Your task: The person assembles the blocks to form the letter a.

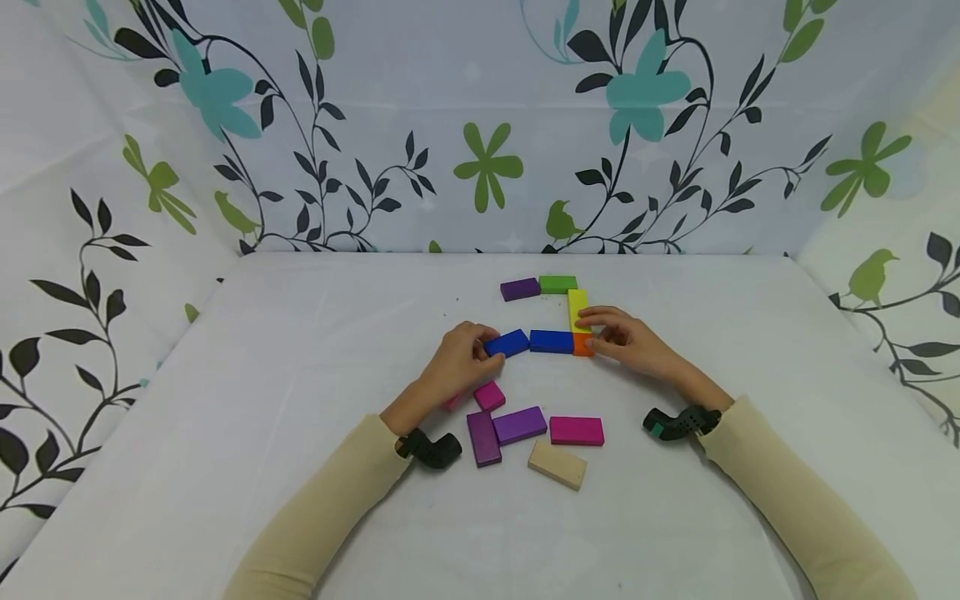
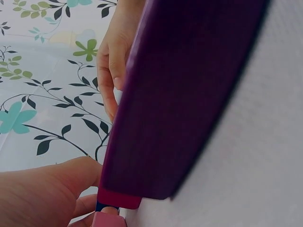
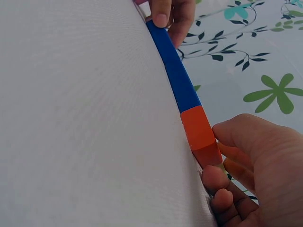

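My left hand [image 1: 459,358] pinches the left end of a blue block [image 1: 507,343] between thumb and fingers. That block lies slightly slanted, its right end close to a second blue block [image 1: 551,342]. The second one runs up to an orange block [image 1: 582,344]. Above the orange block a yellow block [image 1: 577,310] points away from me. My right hand [image 1: 628,340] rests at these two, fingertips over the yellow block and thumb at the orange one's right side, fingers loosely bent. In the right wrist view the orange block [image 3: 198,127] sits right by the fingertips.
Beyond the yellow block lie a green block [image 1: 558,285] and a dark purple block [image 1: 521,289]. Nearer me are two purple blocks, one upright-lying [image 1: 484,439], magenta blocks [image 1: 577,431], and a plain wooden block [image 1: 557,464]. A pink block [image 2: 109,220] is partly hidden beneath the left hand.
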The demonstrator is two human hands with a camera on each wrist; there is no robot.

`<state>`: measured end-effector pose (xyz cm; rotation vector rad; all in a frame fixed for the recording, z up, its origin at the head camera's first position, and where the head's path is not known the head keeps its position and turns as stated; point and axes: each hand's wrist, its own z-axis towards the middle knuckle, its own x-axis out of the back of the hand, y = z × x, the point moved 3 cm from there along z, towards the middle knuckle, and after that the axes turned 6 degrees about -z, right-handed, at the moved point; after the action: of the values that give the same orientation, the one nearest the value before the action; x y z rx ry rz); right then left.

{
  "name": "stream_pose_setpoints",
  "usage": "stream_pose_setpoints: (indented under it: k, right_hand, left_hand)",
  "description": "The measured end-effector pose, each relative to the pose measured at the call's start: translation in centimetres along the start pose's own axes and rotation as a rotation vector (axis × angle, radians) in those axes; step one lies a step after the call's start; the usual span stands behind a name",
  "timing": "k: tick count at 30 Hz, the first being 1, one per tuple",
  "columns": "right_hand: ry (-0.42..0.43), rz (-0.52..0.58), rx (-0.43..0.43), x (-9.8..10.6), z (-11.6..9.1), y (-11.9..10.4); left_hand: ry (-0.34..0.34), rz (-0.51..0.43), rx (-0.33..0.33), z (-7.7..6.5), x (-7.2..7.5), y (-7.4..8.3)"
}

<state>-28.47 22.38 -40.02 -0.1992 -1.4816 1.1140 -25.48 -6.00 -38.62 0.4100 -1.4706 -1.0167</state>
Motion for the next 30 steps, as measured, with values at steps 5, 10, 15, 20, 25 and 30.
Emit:
stream_pose_setpoints:
  k: [5,10,15,20,25,30]
  right_hand:
    - [0.005,0.002,0.017,-0.03,-0.01,0.07]
    - [0.015,-0.005,0.031,-0.06,0.04,0.32]
    - [0.014,-0.013,0.037,-0.1,0.02,0.44]
    - [0.017,-0.01,0.019,-0.01,-0.09,0.4]
    - [0.005,0.002,0.004,-0.16,-0.03,0.23]
    - [0.005,-0.01,0.006,-0.04,-0.02,0.1]
  left_hand:
    - [0.002,-0.005,-0.011,0.05,0.0,-0.06]
    - [-0.008,-0.012,-0.022,0.12,-0.02,-0.14]
    - [-0.016,-0.012,-0.03,0.11,-0.01,-0.1]
    - [-0.022,-0.015,-0.044,0.11,0.01,-0.04]
    - [-0.026,-0.017,-0.035,-0.09,0.1,-0.16]
    - [-0.027,-0.021,-0.045,-0.54,0.44,-0.11]
